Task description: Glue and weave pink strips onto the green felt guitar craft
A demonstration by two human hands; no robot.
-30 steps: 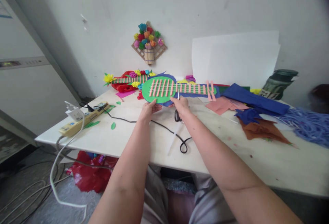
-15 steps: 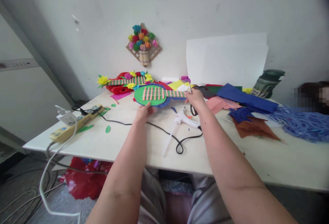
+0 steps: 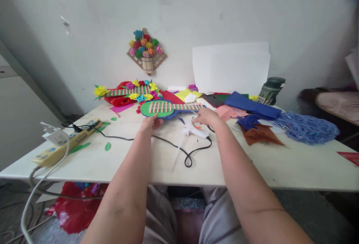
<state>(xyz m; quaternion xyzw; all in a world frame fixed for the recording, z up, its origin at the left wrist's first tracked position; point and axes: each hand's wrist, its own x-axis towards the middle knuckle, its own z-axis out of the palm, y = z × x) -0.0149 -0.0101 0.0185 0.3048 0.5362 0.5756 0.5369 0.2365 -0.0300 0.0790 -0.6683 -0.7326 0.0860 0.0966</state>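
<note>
A paper guitar with a green body, blue edging and pink strips lies toward the back of the table. My left hand is closed on the lower edge of its round body, thumb on top. At the neck end, my right hand is closed around a pair of scissors, with the slim blade pointing left below the neck and the black handle showing under the palm. Its fingertips are partly hidden. Between my forearms rests a white glue gun with a clear glue stick and a black cord.
Behind stands a second guitar trimmed with paper flowers. Coloured paper sheets, blue shredded strands and a dark bottle are to the right. At left lies a yellow power strip with cables. White sheets lean on the wall.
The guitar has been lowered closer to the table. My right hand has shifted off the neck's end, and the scissors blade has swung from upright to pointing left. The view has turned right.
</note>
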